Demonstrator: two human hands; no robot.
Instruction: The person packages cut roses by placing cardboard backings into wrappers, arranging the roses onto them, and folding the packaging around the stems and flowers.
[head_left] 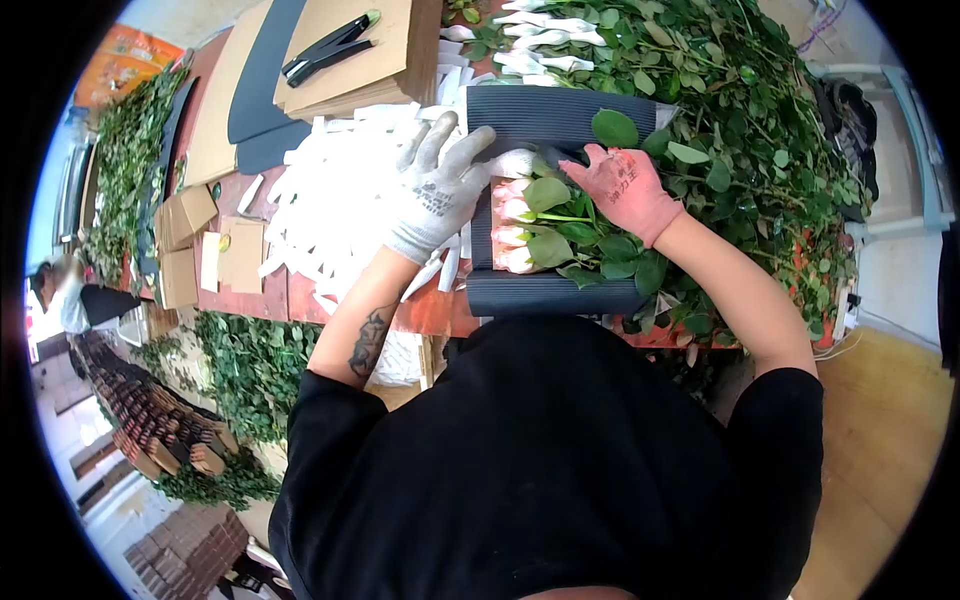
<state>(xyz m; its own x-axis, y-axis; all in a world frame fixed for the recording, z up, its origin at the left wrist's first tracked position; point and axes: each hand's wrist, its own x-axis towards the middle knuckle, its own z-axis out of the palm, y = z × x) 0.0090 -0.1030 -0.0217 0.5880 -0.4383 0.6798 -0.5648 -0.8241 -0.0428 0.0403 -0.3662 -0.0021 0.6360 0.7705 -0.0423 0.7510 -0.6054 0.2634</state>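
My left hand (440, 195), in a pale grey glove, is open with its fingers spread over a pile of white foam sleeves (335, 195). Its thumb side is close to a rose (514, 163) whose head is covered by a white net sleeve. My right hand (628, 190), in a pink glove, is closed around the leafy stem side of that rose; the fingertips are partly hidden. Below, pale pink roses (515, 237) lie in a row, heads to the left, on dark corrugated wrapping (560, 295). Another part of the wrapping extends behind the hands.
Sleeved white rose heads (550, 38) lie at the back, beside heaped leafy stems (740, 90) on the right. Black-handled cutters (328, 50) rest on stacked cardboard (400, 75). More greenery (250, 370) stands at lower left, and another person (85, 300) is at far left.
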